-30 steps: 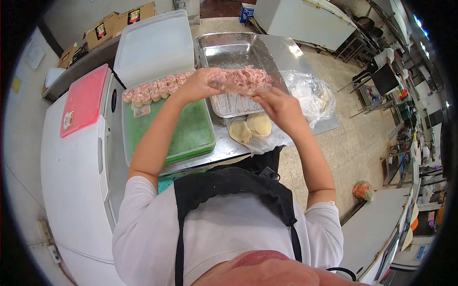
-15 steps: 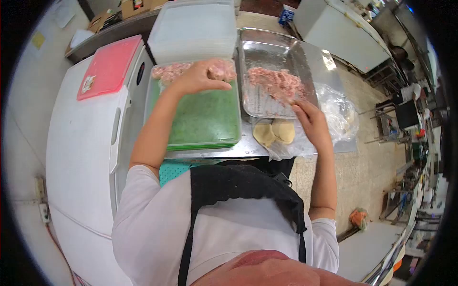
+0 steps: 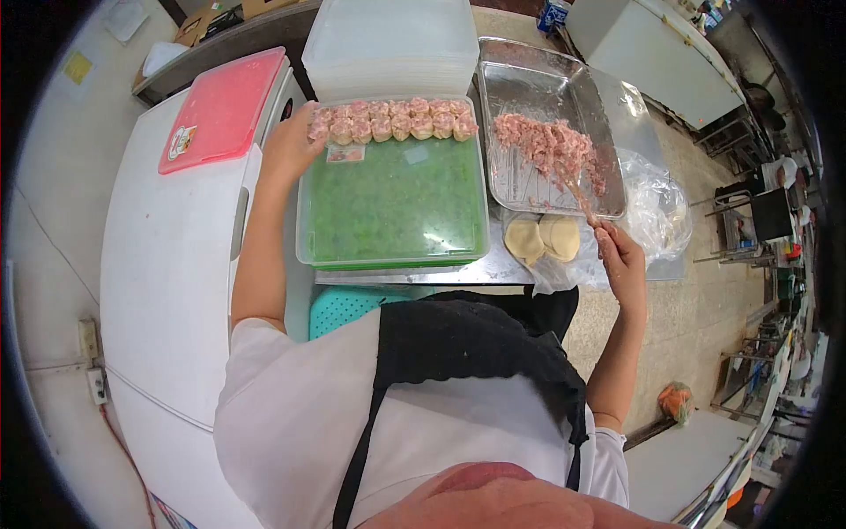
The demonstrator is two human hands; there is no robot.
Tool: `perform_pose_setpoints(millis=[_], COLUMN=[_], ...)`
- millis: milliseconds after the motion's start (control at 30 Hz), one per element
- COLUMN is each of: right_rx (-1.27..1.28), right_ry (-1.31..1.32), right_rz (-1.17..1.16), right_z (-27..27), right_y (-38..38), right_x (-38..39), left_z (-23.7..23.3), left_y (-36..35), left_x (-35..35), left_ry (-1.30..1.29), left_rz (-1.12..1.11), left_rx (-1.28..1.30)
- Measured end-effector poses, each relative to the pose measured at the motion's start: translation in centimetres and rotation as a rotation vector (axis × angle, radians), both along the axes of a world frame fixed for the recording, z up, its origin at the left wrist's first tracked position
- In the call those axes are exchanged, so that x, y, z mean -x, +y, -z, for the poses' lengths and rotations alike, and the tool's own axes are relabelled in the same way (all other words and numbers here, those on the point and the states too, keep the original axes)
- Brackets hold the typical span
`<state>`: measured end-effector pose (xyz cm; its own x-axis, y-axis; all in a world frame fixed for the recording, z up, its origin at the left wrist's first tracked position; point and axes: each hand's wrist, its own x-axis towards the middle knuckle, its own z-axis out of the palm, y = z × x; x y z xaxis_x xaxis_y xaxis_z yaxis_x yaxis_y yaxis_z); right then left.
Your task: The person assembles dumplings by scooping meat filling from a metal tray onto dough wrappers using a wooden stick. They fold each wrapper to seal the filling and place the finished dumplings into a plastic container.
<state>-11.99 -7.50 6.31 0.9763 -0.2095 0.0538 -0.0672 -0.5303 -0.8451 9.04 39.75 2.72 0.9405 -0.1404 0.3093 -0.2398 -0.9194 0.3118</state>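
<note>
Left hand (image 3: 289, 148) at the container's (image 3: 397, 212) far-left corner, fingers curled at the end dumpling (image 3: 319, 130) of the row (image 3: 401, 122); gripping or only touching, cannot tell. Right hand (image 3: 621, 260), right of the container, closed on a stick (image 3: 577, 196) with its tip in the meat (image 3: 546, 145). Step, judged: seating a dumpling. Next filling calls for a free left hand and a wrapper (image 3: 542, 238).

The head camera looks steeply down past the person's chest (image 3: 423, 414), near the container (image 3: 392, 198) at upper centre. Its dark fisheye rim probably crops the scene's edges.
</note>
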Motion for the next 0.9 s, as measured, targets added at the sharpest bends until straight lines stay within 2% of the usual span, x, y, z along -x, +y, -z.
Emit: perform_pose_setpoints(millis=[33,133,367,433,533,600,667,833,900], right_rx=[-0.020,-0.039,-0.064,-0.080,-0.081,-0.074,-0.114,-0.150,-0.155], right_ry=[0.017,0.011,-0.030,-0.022,-0.031,-0.044,-0.038,0.016,0.042], right_rz=[0.000,0.004,-0.005,-0.006,-0.031,-0.053,-0.033,0.035,0.085], right_z=[-0.4,-0.6,-0.7,-0.3,0.3,0.8,1.3,2.4,2.6], right_y=[0.5,1.7,1.8,1.3,0.3,-0.6,-1.6,-4.9,-6.3], right_x=[0.2,0.5,0.5,0.2,-0.2,-0.1,0.2,1.9,2.9], left_z=[0.2,1.1,3.3,3.9,3.4,4.1,4.4,3.9,3.9], left_y=[-0.3,-0.4,0.7,0.8,0.9,1.0,1.2,1.1,0.9], left_x=[-0.1,-0.5,-0.9,-0.8,-0.4,-0.5,-0.9,-2.7,-3.1], left_ry=[-0.028,-0.080,-0.148,-0.312,-0.201,-0.244,-0.283,-0.119,-0.133], left_rz=[-0.015,0.020,0.016,0.025,-0.016,-0.003,0.022,0.001,0.015], left_rx=[-0.116,-0.219,-0.251,-0.204,-0.219,-0.222,-0.226,-0.267,-0.359])
